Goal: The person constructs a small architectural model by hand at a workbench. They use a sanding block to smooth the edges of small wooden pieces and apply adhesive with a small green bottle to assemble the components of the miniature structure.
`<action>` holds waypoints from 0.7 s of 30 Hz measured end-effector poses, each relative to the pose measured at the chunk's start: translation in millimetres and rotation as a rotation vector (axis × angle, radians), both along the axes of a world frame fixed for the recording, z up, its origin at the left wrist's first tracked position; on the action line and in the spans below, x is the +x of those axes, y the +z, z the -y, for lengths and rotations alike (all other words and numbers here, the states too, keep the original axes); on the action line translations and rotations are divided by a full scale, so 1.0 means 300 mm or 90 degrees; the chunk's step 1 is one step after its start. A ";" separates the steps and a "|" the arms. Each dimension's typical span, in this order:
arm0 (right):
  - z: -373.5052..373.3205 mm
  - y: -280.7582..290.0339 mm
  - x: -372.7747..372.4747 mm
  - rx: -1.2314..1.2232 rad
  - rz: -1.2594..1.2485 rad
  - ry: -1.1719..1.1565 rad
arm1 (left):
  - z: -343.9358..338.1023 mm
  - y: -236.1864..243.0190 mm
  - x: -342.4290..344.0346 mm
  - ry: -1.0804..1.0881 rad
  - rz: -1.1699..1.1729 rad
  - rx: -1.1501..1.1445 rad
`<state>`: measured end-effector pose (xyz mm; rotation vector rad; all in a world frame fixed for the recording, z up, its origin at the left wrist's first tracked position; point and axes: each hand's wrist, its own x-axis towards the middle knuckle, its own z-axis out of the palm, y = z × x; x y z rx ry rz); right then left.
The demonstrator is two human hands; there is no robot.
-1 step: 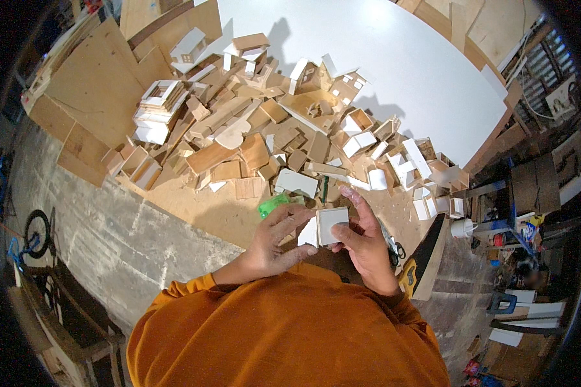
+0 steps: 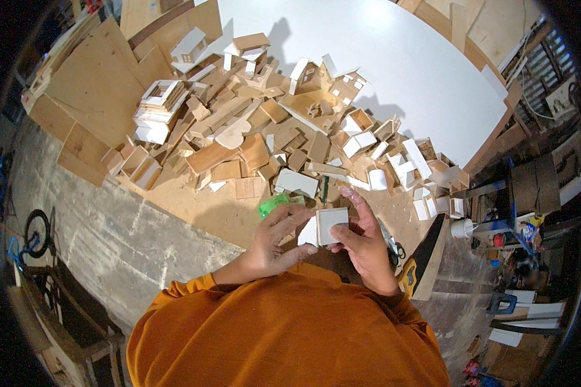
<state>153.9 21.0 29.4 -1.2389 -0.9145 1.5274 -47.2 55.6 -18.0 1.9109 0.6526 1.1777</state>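
Observation:
Close in front of my body, a small white wooden box (image 2: 330,221) with bare wood along its edges is held up between both hands. My left hand (image 2: 269,244) grips its left side, fingers above and thumb at the lower corner. My right hand (image 2: 368,248) presses its thumb flat on the front face; its forefinger reaches upward, with pale dust on the tip. The fingers behind the box are partly hidden. Just beyond my left fingers lies a bright green translucent object (image 2: 272,204), partly covered by that hand.
Wood offcuts (image 2: 239,132) and small model houses (image 2: 347,87) are heaped across the worktable (image 2: 174,203). A large white board (image 2: 394,45) lies behind them. At my right are a handsaw (image 2: 425,257), scissors (image 2: 399,250) and a white cup (image 2: 461,228).

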 end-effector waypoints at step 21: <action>0.006 -0.036 0.010 -0.020 -0.099 0.088 | 0.001 -0.017 -0.005 -0.029 -0.004 0.022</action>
